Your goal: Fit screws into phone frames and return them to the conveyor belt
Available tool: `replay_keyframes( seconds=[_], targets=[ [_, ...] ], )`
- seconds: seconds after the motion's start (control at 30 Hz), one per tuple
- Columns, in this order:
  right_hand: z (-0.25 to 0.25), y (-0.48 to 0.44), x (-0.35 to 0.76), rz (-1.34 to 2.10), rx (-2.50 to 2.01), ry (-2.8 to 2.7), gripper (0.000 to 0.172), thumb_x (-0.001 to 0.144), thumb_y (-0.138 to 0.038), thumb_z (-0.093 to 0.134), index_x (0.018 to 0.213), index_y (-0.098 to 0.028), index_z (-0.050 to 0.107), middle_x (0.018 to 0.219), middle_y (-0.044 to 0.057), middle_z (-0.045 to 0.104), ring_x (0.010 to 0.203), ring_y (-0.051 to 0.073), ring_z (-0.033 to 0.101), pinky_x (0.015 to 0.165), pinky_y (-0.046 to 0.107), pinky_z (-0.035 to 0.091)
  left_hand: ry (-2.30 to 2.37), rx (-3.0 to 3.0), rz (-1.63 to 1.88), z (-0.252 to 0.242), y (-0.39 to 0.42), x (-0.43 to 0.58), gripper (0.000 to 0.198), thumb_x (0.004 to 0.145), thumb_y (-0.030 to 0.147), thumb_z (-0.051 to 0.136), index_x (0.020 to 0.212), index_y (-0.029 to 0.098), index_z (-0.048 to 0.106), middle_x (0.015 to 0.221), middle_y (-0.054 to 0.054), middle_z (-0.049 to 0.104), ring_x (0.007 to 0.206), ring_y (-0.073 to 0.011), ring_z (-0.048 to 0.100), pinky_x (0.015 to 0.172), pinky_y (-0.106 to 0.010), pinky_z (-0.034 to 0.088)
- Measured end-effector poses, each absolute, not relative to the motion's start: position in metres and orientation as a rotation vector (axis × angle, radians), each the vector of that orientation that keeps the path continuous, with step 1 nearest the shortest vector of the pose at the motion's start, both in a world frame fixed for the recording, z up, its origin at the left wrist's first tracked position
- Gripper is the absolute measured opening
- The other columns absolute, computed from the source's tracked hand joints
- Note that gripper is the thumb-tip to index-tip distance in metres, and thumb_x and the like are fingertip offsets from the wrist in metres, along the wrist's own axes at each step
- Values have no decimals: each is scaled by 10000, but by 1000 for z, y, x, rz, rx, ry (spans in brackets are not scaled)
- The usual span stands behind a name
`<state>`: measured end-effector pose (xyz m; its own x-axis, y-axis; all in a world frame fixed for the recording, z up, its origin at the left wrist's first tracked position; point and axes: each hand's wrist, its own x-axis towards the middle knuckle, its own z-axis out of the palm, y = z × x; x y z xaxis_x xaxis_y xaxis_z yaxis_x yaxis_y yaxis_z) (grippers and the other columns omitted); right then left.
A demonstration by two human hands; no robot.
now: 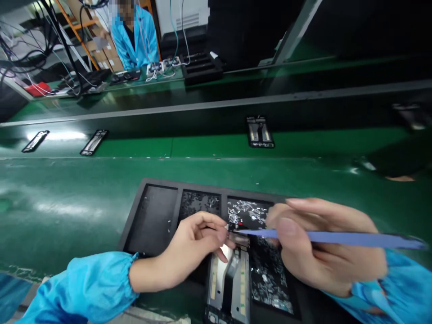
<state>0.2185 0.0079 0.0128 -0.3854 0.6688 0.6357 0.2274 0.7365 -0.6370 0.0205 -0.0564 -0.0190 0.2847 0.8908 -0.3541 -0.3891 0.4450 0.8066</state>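
My left hand (199, 247) is closed, its thumb and fingertips drawn together over the upper left part of an opened phone body (238, 288). Whatever is between those fingertips is hidden. Blue tweezers (330, 237) are gripped in my right hand (313, 247), which is smeared by motion. Their thin tip points left, at the phone's upper end close to my left fingertips. The phone lies over a black compartment tray (135, 216), showing metal plates and a dark strip along its middle. Small shiny parts (249, 211) lie scattered in the tray's right compartments.
Small black parts (199, 202) fill another tray compartment. On the green strip beyond lie more opened phone bodies: one at right (259, 132), another at left (94, 142), a third farther left (35, 141). Across the bench is a person in a blue coat (143, 38), near cables.
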Motion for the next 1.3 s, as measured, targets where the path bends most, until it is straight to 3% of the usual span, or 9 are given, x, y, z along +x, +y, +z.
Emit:
replay_keyframes(
  seconds=[0.1,0.23,0.37,0.5,0.87,1.3],
  targets=[
    [12,-4,217,574,-669,-1846,509,952,-61,469,1382,-328,533,484,-92,501,331,156,471,387,326,459,606,392,769,-20,-48,19,385,879,420,782,1038,75,716,941,-143,736,811,-216,762,619,-247,613],
    [4,-8,216,590,-678,-1859,543,931,-29,477,1388,-317,527,531,-76,535,373,158,518,406,322,469,440,280,648,-24,-46,16,372,884,391,790,994,37,754,870,-143,755,750,-206,775,607,-245,641],
    [-4,-5,215,659,-587,-1823,554,934,-34,495,1418,-305,516,528,-87,507,369,142,477,418,318,475,531,287,699,-27,-47,14,280,856,328,828,922,63,766,799,-100,767,617,-141,743,519,-181,612],
    [-10,-2,212,735,-566,-1679,456,970,-97,518,1377,-299,558,582,-70,541,403,126,508,427,307,488,600,358,755,-25,-48,15,274,853,345,834,934,91,772,892,-103,792,680,-144,765,519,-154,605],
    [-16,-4,211,714,-681,-1650,482,914,-43,578,1332,-281,567,583,-82,578,397,127,532,450,320,487,689,411,765,-24,-48,15,276,897,349,793,946,78,780,938,-117,786,660,-111,739,521,-137,591],
    [-18,-3,215,580,-831,-1775,435,930,-99,628,1312,-289,536,583,-87,611,476,156,624,563,355,556,829,392,764,-13,-43,19,324,829,388,845,800,78,757,696,-55,719,517,-69,635,478,-126,548]
  ],
)
